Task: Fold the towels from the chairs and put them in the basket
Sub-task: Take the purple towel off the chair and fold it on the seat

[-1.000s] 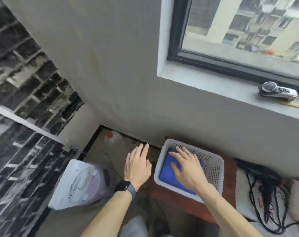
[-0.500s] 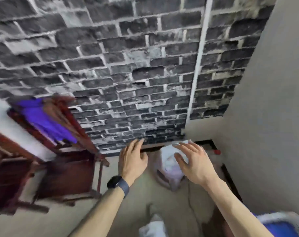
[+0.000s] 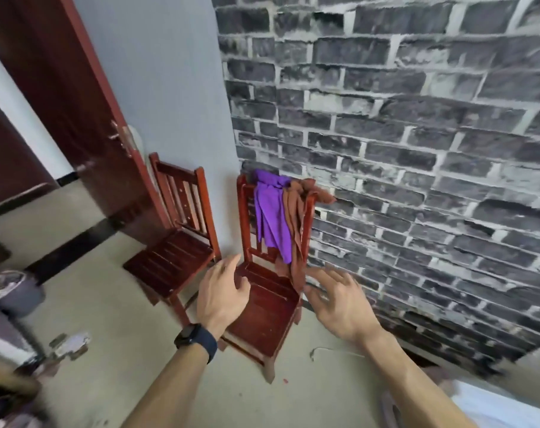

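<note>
Two red wooden chairs stand against the wall. Over the backrest of the right chair hang a purple towel and a brown towel. The left chair is bare. My left hand is open, fingers spread, over the right chair's seat, empty. My right hand is open too, just right of the seat, near the brown towel's lower end without touching it. The basket is out of view.
A dark red door stands open at the left. A grey brick-pattern wall runs along the right. A grey bin and scraps lie on the floor at the left. A thin cord lies by the chair.
The view has swung left from the basket and window, past the fan, to the chairs. My right hand has left the blue towel in the basket; both hands now reach toward the right chair.
</note>
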A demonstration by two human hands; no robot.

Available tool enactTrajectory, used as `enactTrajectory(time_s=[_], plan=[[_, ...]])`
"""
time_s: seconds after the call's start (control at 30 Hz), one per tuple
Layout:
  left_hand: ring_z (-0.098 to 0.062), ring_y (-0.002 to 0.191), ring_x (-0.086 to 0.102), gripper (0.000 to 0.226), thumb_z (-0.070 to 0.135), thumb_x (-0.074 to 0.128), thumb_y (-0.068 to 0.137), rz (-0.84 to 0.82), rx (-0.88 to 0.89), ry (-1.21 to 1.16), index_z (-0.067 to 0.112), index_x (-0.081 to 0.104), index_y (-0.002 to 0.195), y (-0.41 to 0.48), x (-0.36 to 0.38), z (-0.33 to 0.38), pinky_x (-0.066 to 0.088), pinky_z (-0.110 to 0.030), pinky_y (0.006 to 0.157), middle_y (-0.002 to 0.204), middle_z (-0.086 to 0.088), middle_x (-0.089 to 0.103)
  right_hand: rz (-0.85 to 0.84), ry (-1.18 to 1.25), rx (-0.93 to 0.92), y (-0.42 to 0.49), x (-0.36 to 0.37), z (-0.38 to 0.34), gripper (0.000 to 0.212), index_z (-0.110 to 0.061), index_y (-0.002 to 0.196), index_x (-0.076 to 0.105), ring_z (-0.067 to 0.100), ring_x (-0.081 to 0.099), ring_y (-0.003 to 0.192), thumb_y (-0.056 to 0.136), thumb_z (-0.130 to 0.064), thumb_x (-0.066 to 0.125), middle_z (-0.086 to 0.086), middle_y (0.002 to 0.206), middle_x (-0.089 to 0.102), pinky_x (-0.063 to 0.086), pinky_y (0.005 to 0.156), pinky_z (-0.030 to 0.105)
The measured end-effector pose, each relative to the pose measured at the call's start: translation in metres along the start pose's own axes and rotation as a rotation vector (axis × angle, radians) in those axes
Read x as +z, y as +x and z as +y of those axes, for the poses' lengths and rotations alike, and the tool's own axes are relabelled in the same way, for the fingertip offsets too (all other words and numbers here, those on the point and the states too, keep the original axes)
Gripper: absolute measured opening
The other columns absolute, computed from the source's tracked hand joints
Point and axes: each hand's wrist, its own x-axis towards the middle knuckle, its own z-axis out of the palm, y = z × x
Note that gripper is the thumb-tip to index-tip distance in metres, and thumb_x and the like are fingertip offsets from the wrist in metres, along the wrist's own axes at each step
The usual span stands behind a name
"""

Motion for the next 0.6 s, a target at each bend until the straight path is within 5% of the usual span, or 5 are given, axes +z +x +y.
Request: enactTrajectory(time_s=[0.3, 0.6], plan=[[-0.021, 0.139, 0.041, 0.057, 0.034, 0.054, 0.096, -0.02, 0.045, -0.04, 0.026, 0.037, 0.15, 0.141, -0.032, -0.057, 0.037, -0.036, 0.112, 0.151, 0.0, 0.045, 0.082, -0.034, -0.002, 0.147, 0.033, -0.045, 0.036, -0.025, 0.129, 0.063, 0.021, 0.051, 0.127, 0.095, -0.034, 0.057, -0.006, 0.126, 0.066, 0.043, 0.106, 0.038], [-0.023, 0.136, 0.045, 0.057, 0.035, 0.052, 0.097, -0.111, 0.102, -0.075, 0.027, 0.035, 0.151, 0.266, 0.0, -0.048, 0.041, -0.037, 0.11, 0.147, -0.002, 0.049, 0.094, -0.064, 0.071, 0.27, 0.063, 0.01, 0.037, -0.028, 0.131, 0.056, 0.024, 0.054, 0.123, 0.095, -0.038, 0.056, -0.004, 0.123, 0.066, 0.046, 0.103, 0.041]])
